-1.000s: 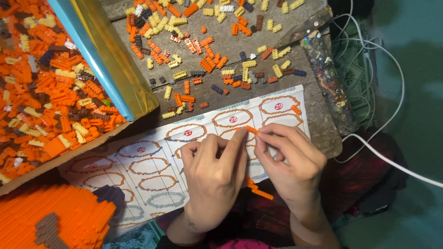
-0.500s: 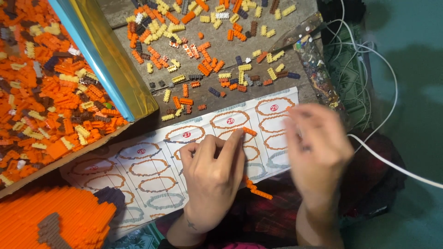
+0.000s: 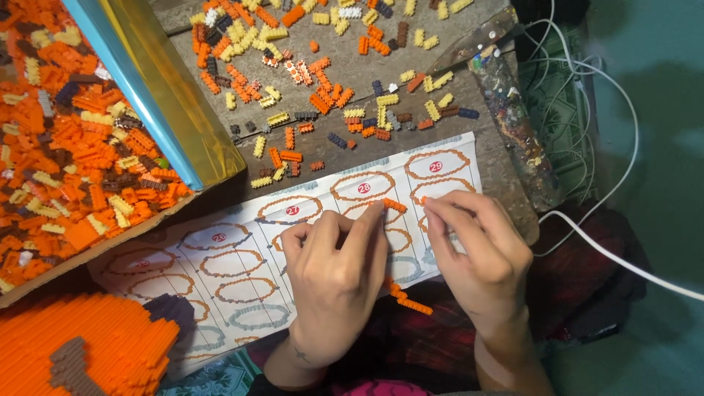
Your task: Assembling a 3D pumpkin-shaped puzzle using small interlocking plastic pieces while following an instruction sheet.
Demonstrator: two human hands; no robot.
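My left hand (image 3: 334, 282) rests on a paper instruction sheet (image 3: 242, 257) printed with oval ring diagrams, and its fingertips pinch a curved chain of small orange bricks (image 3: 394, 205). My right hand (image 3: 477, 253) sits just to the right, fingertips pinched on a tiny orange brick (image 3: 425, 200) close to the chain's end. More of the orange chain (image 3: 411, 301) shows below, between my two hands.
Loose orange, yellow and brown small bricks (image 3: 323, 81) lie scattered on the board beyond the sheet. A cardboard box (image 3: 169, 103) full of bricks stands at left. A built orange model (image 3: 81, 352) sits bottom left. White cables (image 3: 601, 242) run at right.
My right hand went out to the right and came back to the chain's end, now with a tiny orange brick pinched in it. My left hand stayed put.
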